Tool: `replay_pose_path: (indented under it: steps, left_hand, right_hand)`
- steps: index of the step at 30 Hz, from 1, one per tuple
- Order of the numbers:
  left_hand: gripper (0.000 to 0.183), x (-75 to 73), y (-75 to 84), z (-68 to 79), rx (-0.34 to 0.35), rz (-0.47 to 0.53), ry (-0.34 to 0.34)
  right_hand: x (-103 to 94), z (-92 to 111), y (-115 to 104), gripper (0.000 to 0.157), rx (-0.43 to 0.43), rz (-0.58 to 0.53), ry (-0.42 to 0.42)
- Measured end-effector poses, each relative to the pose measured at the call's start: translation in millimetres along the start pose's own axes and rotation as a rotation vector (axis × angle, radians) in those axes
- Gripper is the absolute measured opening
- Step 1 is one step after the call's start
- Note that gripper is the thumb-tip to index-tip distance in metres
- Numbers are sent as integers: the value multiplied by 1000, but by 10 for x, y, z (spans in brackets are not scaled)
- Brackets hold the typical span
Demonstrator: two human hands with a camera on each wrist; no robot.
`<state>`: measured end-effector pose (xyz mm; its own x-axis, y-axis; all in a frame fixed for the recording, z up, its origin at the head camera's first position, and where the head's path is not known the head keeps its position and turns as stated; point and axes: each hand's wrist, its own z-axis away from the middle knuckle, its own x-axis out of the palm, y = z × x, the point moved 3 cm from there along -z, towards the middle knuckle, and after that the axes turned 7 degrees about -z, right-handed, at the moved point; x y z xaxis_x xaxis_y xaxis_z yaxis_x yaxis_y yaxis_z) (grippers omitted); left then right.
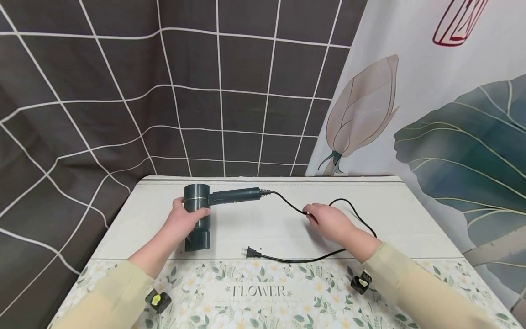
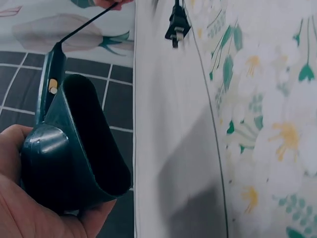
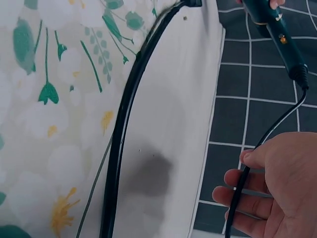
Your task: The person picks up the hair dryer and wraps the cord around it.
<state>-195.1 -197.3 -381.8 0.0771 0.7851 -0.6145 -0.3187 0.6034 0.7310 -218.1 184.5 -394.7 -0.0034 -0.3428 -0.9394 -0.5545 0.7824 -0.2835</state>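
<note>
A dark green hair dryer (image 1: pixel 197 214) is gripped round its barrel by my left hand (image 1: pixel 185 218), thumb across the near side. Its handle (image 1: pixel 234 195) points right. The left wrist view shows the wide flat nozzle (image 2: pixel 99 139) facing the camera, with the palm and fingers round the barrel. My right hand (image 1: pixel 330 221) holds the black power cord (image 3: pixel 262 139) between thumb and fingers, a short way from the handle's end. From there the cord loops right, passes behind the right forearm and curves back to the two-pin plug (image 1: pixel 251 252), which lies near the table's middle.
The table (image 1: pixel 263 228) wears a white cover with a flower-print front band reading FLOWER. Behind and to the left hangs a dark grid-patterned curtain (image 1: pixel 246 91). A white cloth with large leaf prints (image 1: pixel 472 151) hangs at the right.
</note>
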Motion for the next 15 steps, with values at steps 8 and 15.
replay_pose_path:
  steps: [8, 15]
  left_hand:
    - [105, 69, 35, 75, 0, 40, -23]
    - [101, 91, 87, 126, 33, 49, -19]
  right_hand:
    - [-14, 36, 3, 15, 15, -24, 33]
    - [-15, 45, -38, 17, -8, -3, 87]
